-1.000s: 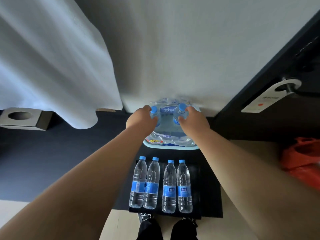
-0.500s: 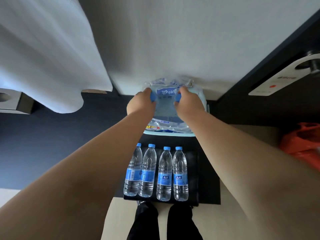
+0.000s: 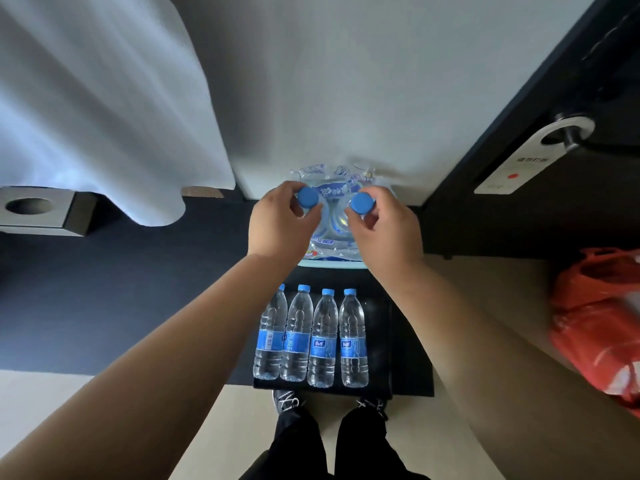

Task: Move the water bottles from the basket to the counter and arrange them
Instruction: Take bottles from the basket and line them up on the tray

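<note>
Head view. The left hand (image 3: 280, 220) grips a clear plastic water bottle with a blue screw cap (image 3: 307, 196), fingers curled round the neck just under the cap. The right hand (image 3: 384, 226) holds a second clear blue-capped bottle (image 3: 362, 203) the same way. The two bottles are side by side, close but apart, over the pale blue-rimmed basket (image 3: 332, 265), which is lined with crumpled printed plastic wrap (image 3: 332, 174).

Both caps face almost straight at the camera. Each long axis therefore runs from the grip down and away into the basket. The bodies are foreshortened and their lower ends are hidden behind the hands, so I cannot tell whether they clear the rim.

Key relation: the set-down place lies on the near side of both grips, toward the person. There a row of four matching bottles (image 3: 310, 337) sits on a black tray (image 3: 403, 341) on the dark counter (image 3: 104, 289). Their long axes are parallel and their caps point toward the basket. I cannot tell whether they are standing or lying.

The bare part of the tray is at the row's right end, below the right hand. Judgement: that hand is nearer, and both bottles should come back toward the body and match the row's axis.
</note>
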Motion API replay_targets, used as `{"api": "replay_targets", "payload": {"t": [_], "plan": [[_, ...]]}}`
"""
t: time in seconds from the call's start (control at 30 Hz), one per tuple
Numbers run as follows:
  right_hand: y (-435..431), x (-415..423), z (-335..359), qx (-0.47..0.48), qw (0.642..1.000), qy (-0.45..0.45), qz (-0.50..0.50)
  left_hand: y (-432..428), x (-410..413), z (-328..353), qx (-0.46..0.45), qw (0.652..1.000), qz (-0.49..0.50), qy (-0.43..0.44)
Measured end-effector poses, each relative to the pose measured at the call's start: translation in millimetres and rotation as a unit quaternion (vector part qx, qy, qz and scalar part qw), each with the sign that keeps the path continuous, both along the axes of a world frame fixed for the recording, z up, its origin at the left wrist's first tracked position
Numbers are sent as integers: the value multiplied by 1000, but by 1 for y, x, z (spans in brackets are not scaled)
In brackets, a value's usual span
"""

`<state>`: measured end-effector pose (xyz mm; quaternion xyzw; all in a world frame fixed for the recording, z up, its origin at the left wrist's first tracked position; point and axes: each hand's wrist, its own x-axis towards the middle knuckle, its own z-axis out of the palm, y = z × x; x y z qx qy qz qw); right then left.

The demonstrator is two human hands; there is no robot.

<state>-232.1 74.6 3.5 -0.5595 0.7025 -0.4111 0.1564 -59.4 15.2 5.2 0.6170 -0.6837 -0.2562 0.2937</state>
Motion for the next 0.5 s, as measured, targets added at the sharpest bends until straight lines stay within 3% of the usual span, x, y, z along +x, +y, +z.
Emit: {"api": "replay_targets", "payload": {"t": [0.33, 0.5], "plan": [[51, 8, 85, -42, 999, 11, 16, 58, 12, 73, -84, 995, -51, 28], [68, 6, 93, -8, 1000, 12, 26, 67, 20, 77, -62, 993, -89, 36]]}}
